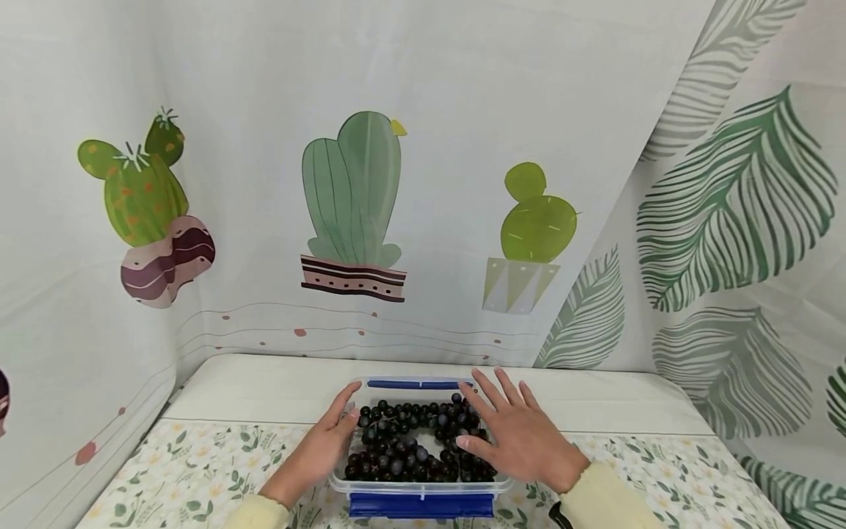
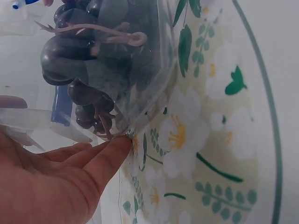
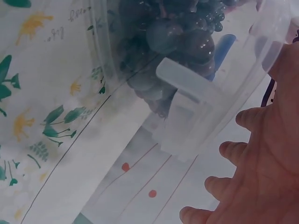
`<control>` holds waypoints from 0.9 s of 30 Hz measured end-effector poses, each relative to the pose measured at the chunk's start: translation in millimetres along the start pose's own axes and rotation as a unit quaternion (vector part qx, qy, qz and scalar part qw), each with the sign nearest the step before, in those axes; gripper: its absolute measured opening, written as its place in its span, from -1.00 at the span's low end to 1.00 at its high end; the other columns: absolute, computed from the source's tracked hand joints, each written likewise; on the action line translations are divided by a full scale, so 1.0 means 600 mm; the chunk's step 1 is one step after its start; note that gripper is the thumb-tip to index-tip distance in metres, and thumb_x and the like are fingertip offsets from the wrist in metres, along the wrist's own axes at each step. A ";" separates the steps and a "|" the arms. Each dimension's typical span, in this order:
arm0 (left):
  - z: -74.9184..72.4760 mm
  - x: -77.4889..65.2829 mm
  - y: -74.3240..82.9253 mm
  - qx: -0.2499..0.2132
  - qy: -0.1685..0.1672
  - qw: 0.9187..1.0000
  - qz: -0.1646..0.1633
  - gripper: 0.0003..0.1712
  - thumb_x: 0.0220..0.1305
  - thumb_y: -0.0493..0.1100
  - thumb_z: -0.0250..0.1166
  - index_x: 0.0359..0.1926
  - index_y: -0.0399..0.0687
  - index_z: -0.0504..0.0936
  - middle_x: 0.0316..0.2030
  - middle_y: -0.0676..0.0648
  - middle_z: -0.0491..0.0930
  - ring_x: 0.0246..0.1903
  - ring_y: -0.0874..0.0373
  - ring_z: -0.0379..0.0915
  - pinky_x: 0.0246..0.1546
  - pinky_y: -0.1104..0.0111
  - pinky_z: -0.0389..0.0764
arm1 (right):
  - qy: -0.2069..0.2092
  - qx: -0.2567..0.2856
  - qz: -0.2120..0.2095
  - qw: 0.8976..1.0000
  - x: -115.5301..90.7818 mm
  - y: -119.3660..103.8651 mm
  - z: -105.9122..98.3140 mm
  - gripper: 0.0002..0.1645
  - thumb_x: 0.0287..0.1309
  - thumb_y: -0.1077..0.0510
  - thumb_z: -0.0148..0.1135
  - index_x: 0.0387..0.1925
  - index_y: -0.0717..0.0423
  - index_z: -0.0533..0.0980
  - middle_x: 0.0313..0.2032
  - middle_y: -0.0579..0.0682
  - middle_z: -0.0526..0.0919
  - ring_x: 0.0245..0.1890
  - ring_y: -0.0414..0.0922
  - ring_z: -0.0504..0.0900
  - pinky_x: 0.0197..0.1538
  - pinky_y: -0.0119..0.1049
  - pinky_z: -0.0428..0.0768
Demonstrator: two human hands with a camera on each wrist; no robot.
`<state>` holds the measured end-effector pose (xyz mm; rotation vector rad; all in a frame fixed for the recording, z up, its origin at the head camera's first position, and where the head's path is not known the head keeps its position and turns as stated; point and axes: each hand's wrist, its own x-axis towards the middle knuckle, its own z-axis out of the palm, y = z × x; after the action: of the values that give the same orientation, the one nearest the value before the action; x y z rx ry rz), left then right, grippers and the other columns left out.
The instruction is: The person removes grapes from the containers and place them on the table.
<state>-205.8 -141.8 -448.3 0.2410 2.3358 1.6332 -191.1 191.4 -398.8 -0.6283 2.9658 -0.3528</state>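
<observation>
A clear plastic food container (image 1: 423, 488) with blue latch flaps holds bunches of dark grapes (image 1: 396, 464), with part of its floor showing among them. At the container's left side is my left hand (image 1: 320, 444), its thumb over the rim and its index finger reaching toward the far corner. In the left wrist view, straight fingers (image 2: 105, 161) lie against the outside of the container near its base. My right hand (image 1: 518, 437) is spread over the right rim, the thumb above the grapes. Its fingers (image 3: 224, 186) stand apart beside the clear latch in the right wrist view.
The table has a floral cloth (image 1: 218, 463) with a plain pale band (image 1: 277, 382) at its far side. Behind it hangs a white curtain (image 1: 449, 88) printed with cacti and leaves. A dark band (image 1: 560, 516) circles my right wrist.
</observation>
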 end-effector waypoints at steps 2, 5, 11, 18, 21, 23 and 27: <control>0.000 0.000 0.000 -0.003 0.000 1.000 0.000 -0.34 0.74 0.09 -0.20 0.69 0.31 -0.15 -0.67 0.09 0.14 -0.71 0.23 -0.06 -0.62 0.37 0.31 | -0.002 -0.005 -0.004 1.000 0.001 -0.002 -0.001 -0.07 0.45 -0.47 0.00 0.66 -0.22 0.11 0.70 -0.04 -0.06 0.70 0.22 -0.21 0.64 0.40 -0.10; 0.000 0.001 0.000 -0.002 0.001 1.000 0.001 -0.35 0.74 0.08 -0.20 0.69 0.30 -0.15 -0.67 0.09 0.15 -0.71 0.23 -0.06 -0.63 0.37 0.31 | -0.006 -0.010 -0.010 1.000 0.002 -0.006 -0.002 -0.07 0.45 -0.48 -0.01 0.66 -0.23 0.10 0.70 -0.05 -0.07 0.71 0.20 -0.22 0.64 0.39 -0.10; -0.001 0.001 -0.001 -0.004 0.003 1.000 -0.002 -0.35 0.75 0.05 -0.20 0.69 0.29 -0.14 -0.66 0.09 0.16 -0.71 0.24 -0.05 -0.64 0.39 0.30 | -0.011 -0.009 -0.039 0.999 0.006 -0.013 -0.008 -0.07 0.46 -0.46 0.00 0.66 -0.20 0.09 0.69 -0.01 -0.04 0.70 0.23 -0.18 0.63 0.41 -0.07; 0.000 0.000 -0.004 -0.006 0.014 1.000 -0.002 -0.36 0.74 0.05 -0.19 0.69 0.29 -0.10 -0.15 -0.33 0.48 -0.72 0.21 -0.05 -0.65 0.37 0.30 | -0.021 -0.031 -0.063 0.997 0.012 -0.020 -0.007 -0.08 0.45 -0.45 0.02 0.66 -0.24 0.10 0.69 -0.01 -0.03 0.70 0.22 -0.13 0.63 0.39 -0.01; 0.000 -0.001 -0.004 -0.010 0.014 1.000 0.003 -0.36 0.74 0.05 -0.17 0.69 0.29 -0.08 0.28 -0.53 0.40 -0.72 0.19 -0.06 -0.66 0.35 0.29 | -0.026 -0.050 -0.075 0.996 0.014 -0.022 -0.006 -0.07 0.43 -0.49 -0.01 0.65 -0.26 0.11 0.69 -0.03 -0.01 0.70 0.19 -0.09 0.64 0.36 0.03; 0.000 -0.002 -0.004 -0.009 0.015 1.000 0.003 -0.36 0.74 0.05 -0.17 0.69 0.29 -0.08 0.29 -0.52 0.40 -0.73 0.18 -0.06 -0.67 0.34 0.29 | -0.027 -0.061 -0.088 0.994 0.015 -0.024 -0.007 -0.06 0.43 -0.51 -0.04 0.65 -0.24 0.12 0.69 -0.02 0.01 0.69 0.18 -0.07 0.63 0.34 0.06; 0.003 -0.001 -0.005 0.006 0.021 1.000 -0.002 -0.37 0.74 0.07 -0.18 0.68 0.34 -0.07 -0.14 -0.32 0.54 -0.69 0.05 0.16 -0.56 0.27 0.46 | -0.036 -0.076 -0.114 0.990 0.017 -0.027 -0.011 -0.07 0.43 -0.52 -0.06 0.65 -0.24 0.13 0.68 -0.02 0.06 0.68 0.17 0.00 0.63 0.28 0.13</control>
<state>-204.6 -141.4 -451.3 0.2062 2.3751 1.6372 -194.9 174.0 -388.9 -0.9793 2.8771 -0.1158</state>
